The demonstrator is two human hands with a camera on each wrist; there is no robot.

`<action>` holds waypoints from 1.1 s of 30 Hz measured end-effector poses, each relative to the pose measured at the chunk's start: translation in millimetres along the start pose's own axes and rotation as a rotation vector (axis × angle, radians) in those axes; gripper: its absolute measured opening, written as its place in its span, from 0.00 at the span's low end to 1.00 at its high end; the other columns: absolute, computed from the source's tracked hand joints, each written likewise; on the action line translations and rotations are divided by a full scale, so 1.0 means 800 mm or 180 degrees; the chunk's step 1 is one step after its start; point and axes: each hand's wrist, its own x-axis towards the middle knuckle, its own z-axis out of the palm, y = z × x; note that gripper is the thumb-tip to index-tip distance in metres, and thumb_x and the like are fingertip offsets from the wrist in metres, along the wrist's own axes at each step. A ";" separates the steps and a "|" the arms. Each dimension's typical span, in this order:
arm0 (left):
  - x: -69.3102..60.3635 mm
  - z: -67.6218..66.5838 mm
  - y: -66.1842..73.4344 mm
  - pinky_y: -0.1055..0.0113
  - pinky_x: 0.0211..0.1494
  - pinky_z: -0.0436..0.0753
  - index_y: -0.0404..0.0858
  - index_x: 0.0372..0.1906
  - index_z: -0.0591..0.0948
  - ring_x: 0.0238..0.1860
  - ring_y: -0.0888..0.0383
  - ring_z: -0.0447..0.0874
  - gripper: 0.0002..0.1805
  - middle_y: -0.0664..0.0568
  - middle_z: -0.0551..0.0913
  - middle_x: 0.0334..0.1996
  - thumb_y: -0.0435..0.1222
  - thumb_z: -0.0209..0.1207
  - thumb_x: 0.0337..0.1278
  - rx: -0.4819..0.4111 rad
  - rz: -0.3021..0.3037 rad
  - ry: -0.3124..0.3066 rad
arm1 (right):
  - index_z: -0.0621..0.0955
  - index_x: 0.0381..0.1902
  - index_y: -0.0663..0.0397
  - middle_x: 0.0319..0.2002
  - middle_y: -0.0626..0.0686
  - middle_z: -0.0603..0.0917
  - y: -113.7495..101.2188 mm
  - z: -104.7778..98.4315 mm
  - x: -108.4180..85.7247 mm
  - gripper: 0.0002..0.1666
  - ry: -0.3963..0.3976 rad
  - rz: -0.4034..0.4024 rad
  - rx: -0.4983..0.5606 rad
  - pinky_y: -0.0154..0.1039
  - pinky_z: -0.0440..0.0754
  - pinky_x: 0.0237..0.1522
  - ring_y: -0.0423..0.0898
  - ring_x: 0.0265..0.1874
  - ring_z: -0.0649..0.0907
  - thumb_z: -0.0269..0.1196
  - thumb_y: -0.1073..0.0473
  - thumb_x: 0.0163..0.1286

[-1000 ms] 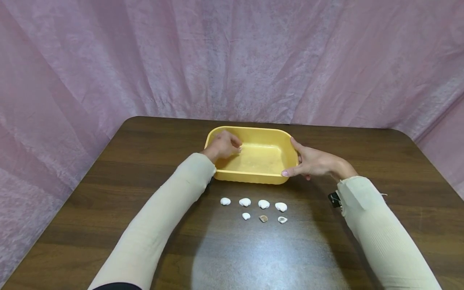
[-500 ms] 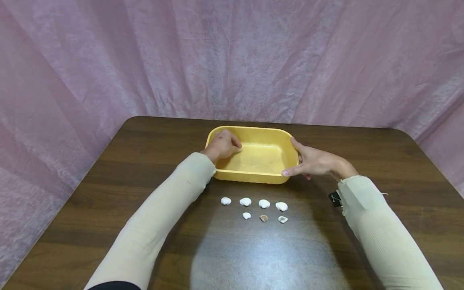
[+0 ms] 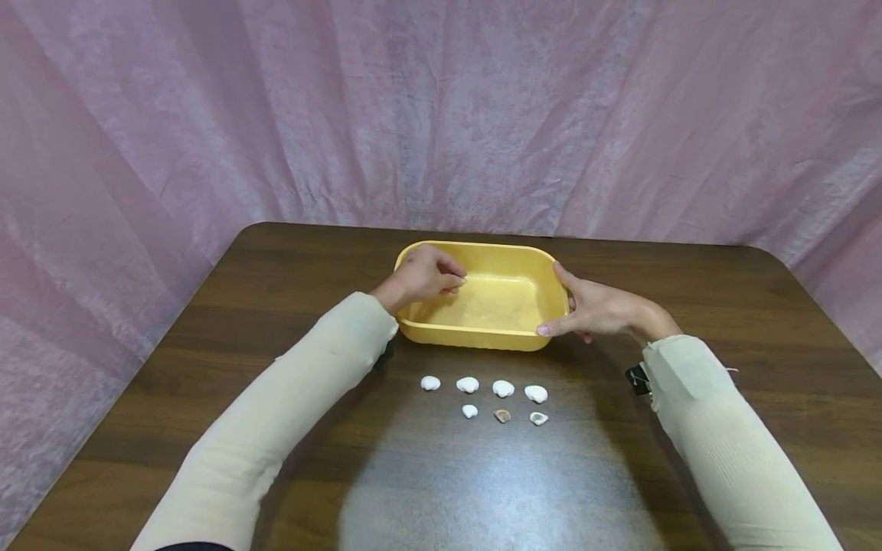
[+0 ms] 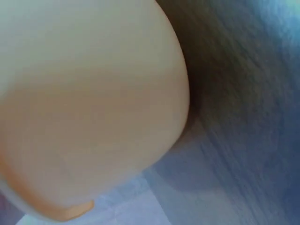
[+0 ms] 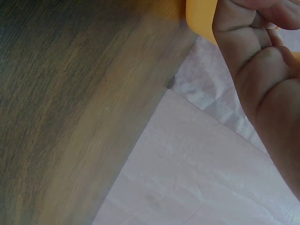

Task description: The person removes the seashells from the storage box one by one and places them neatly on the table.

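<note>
A yellow plastic tub (image 3: 475, 337) stands near the table's far edge. My left hand (image 3: 429, 274) is inside its left part, thumb and fingers pinched together on what looks like a small pale seashell, mostly hidden by the fingertips. My right hand (image 3: 598, 308) grips the tub's right end, thumb on the front corner and the other fingers along the outside. In front of the tub, seashells lie in two rows: several white ribbed ones, including a white seashell (image 3: 503, 389), then a brown seashell (image 3: 502, 415) and smaller pale ones nearer me. The left wrist view is filled mostly by the tub's outer wall (image 4: 103, 122).
The brown wooden table (image 3: 723, 306) has rounded far corners. Close behind its far edge hangs a pink curtain (image 3: 482, 115). Light glares off the tabletop in front of the shells. Pale sleeves cover both of my forearms.
My left wrist and forearm have shifted left and lifted slightly, while the fingertips have moved a little right within the tub. The right hand keeps its grip; the shells stay in place.
</note>
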 end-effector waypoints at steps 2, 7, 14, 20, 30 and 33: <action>-0.004 -0.001 0.001 0.62 0.45 0.86 0.27 0.45 0.86 0.40 0.49 0.89 0.09 0.40 0.88 0.39 0.27 0.64 0.63 -0.0063 0.0029 -0.0021 | 0.25 0.76 0.59 0.30 0.52 0.77 0.000 0.000 0.000 0.73 0.0005 -0.0014 -0.0009 0.40 0.76 0.22 0.46 0.22 0.73 0.71 0.50 0.65; -0.019 -0.003 0.005 0.64 0.46 0.85 0.30 0.47 0.87 0.41 0.51 0.89 0.10 0.43 0.88 0.40 0.28 0.66 0.61 -0.0117 0.0080 -0.0028 | 0.25 0.77 0.57 0.31 0.53 0.78 0.002 -0.001 -0.001 0.74 0.0018 0.0033 -0.0031 0.40 0.76 0.23 0.46 0.23 0.73 0.72 0.48 0.64; -0.045 -0.012 0.007 0.65 0.45 0.84 0.32 0.49 0.87 0.42 0.54 0.87 0.14 0.45 0.88 0.40 0.28 0.69 0.57 -0.0339 0.0172 -0.0008 | 0.25 0.77 0.58 0.33 0.54 0.78 0.002 0.000 -0.004 0.74 0.0006 0.0004 -0.0081 0.41 0.77 0.24 0.47 0.22 0.74 0.72 0.48 0.64; -0.073 -0.017 0.008 0.61 0.49 0.85 0.28 0.52 0.85 0.44 0.50 0.88 0.16 0.41 0.87 0.43 0.27 0.67 0.58 -0.0791 0.0320 -0.0097 | 0.24 0.76 0.58 0.32 0.53 0.78 0.001 0.000 -0.007 0.74 0.0001 0.0011 -0.0085 0.41 0.77 0.23 0.46 0.22 0.74 0.71 0.48 0.65; -0.125 -0.009 0.005 0.58 0.48 0.85 0.21 0.53 0.81 0.39 0.53 0.89 0.16 0.31 0.85 0.44 0.22 0.63 0.60 -0.1565 0.0306 -0.0449 | 0.24 0.76 0.58 0.31 0.52 0.79 0.002 0.000 -0.012 0.75 -0.0001 0.0058 -0.0102 0.40 0.76 0.23 0.46 0.21 0.73 0.72 0.47 0.64; -0.138 -0.006 0.006 0.56 0.49 0.85 0.20 0.53 0.80 0.40 0.52 0.89 0.17 0.36 0.87 0.40 0.22 0.64 0.59 -0.1648 0.0267 -0.0511 | 0.24 0.76 0.59 0.31 0.52 0.79 0.003 0.000 -0.013 0.74 0.0005 0.0046 -0.0113 0.40 0.76 0.23 0.46 0.21 0.73 0.71 0.48 0.65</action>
